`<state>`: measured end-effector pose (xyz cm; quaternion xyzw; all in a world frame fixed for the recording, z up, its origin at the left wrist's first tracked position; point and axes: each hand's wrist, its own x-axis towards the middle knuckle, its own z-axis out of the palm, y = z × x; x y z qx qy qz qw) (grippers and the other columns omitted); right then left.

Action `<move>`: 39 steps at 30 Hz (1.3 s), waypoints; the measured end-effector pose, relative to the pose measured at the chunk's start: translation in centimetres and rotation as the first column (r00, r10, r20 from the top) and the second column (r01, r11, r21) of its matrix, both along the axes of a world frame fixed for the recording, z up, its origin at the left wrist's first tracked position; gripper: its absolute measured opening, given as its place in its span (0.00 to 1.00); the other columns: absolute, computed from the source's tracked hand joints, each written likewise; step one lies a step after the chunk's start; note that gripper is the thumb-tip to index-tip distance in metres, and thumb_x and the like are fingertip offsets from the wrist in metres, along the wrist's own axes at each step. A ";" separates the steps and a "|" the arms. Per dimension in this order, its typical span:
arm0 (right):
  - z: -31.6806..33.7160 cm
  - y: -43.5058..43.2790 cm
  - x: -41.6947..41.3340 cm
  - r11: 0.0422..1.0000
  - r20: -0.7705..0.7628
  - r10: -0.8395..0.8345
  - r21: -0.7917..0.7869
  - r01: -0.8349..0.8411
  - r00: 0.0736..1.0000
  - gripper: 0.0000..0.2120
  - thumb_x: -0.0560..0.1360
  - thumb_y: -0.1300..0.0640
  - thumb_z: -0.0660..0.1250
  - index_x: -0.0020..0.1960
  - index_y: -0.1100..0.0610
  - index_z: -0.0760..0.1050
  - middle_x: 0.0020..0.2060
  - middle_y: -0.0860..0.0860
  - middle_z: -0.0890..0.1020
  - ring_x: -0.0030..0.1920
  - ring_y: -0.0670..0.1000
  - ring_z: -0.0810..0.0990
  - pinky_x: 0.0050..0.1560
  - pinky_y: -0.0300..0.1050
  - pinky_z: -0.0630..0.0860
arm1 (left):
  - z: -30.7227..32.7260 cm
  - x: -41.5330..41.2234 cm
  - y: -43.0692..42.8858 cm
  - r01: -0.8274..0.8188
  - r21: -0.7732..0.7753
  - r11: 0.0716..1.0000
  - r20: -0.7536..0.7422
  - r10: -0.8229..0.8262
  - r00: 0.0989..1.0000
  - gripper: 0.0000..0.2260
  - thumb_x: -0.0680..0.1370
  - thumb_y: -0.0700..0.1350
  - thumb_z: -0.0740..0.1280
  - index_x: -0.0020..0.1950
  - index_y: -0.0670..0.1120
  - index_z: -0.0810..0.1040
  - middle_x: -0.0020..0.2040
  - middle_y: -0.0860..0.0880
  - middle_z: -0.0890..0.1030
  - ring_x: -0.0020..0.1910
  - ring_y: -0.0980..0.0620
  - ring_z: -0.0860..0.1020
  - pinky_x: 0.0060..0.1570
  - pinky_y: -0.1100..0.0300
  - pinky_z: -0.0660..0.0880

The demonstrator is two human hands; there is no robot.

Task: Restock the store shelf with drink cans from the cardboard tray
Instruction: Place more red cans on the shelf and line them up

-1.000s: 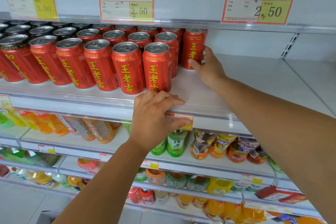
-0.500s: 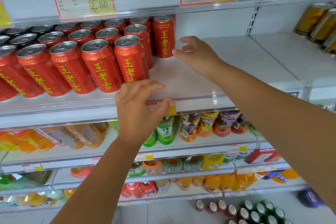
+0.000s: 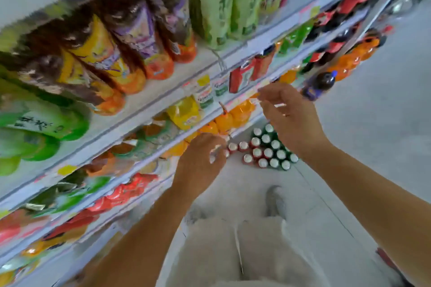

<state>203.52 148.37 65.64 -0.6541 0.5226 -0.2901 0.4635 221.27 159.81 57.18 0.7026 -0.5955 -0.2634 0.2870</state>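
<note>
Both hands have come off the upper shelf of red cans, and the head has swung down, so the view now looks past the lower shelves [image 3: 163,105] to the floor [image 3: 377,137].

Head view: the picture is smeared by motion, most of all on the left. The left hand [image 3: 200,165] hangs low in front of the shelf edges, its fingers [image 3: 215,147] loosely curled and holding nothing. The right hand [image 3: 291,119] is higher and to the right, its fingers [image 3: 268,98] spread apart and also empty. The cans [image 3: 268,149] stand upright in a tight block on the floor, red ones on the left, green ones on the right. I cannot make out the cardboard tray under them. They lie below and beyond both hands, showing in the gap between them and well apart from either. In the picture the left fingers overlap the nearest red cans, but they look well above them.

The step in hand seems to be the reach down for more stock. To do it well, bend at the knees beside the block, take red cans to match the row above, and grip each round its side wall. 1 can per hand keeps the grip sure; the outer cans come free most easily.
</note>
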 end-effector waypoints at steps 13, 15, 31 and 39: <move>-44.0 1.1 -8.5 0.808 -0.457 0.105 0.557 0.193 0.883 0.18 0.76 0.54 0.64 0.66 0.48 0.70 0.56 0.46 0.78 0.53 0.50 0.77 0.51 0.43 0.73 | -39.1 -4.0 -1.9 -0.096 0.658 0.747 0.080 0.057 0.995 0.25 0.75 0.52 0.70 0.70 0.51 0.70 0.67 0.49 0.73 0.63 0.48 0.75 0.61 0.53 0.72; -50.9 1.7 -8.3 0.786 -0.487 0.171 0.592 0.179 0.857 0.22 0.76 0.51 0.65 0.69 0.48 0.67 0.60 0.50 0.76 0.58 0.53 0.77 0.56 0.49 0.75 | -44.7 -3.8 -2.6 -0.094 0.626 0.774 0.095 0.044 0.994 0.26 0.74 0.52 0.71 0.70 0.49 0.71 0.66 0.49 0.75 0.63 0.46 0.75 0.60 0.52 0.72; -74.5 1.6 -3.8 0.849 -0.480 0.056 0.484 0.212 0.875 0.43 0.70 0.52 0.75 0.76 0.40 0.51 0.66 0.54 0.69 0.65 0.55 0.71 0.58 0.47 0.70 | -65.7 -0.9 -8.3 -0.108 0.540 0.835 0.386 -0.132 0.913 0.42 0.69 0.56 0.77 0.76 0.48 0.61 0.72 0.45 0.71 0.70 0.43 0.71 0.65 0.47 0.71; -73.2 1.1 -2.7 0.858 -0.610 0.072 0.441 0.263 0.789 0.35 0.69 0.51 0.74 0.70 0.48 0.60 0.57 0.55 0.78 0.55 0.59 0.77 0.48 0.46 0.72 | -64.9 -0.9 -8.1 -0.096 0.565 0.820 0.188 -0.014 0.982 0.37 0.66 0.48 0.81 0.71 0.47 0.67 0.66 0.46 0.76 0.65 0.45 0.74 0.62 0.52 0.72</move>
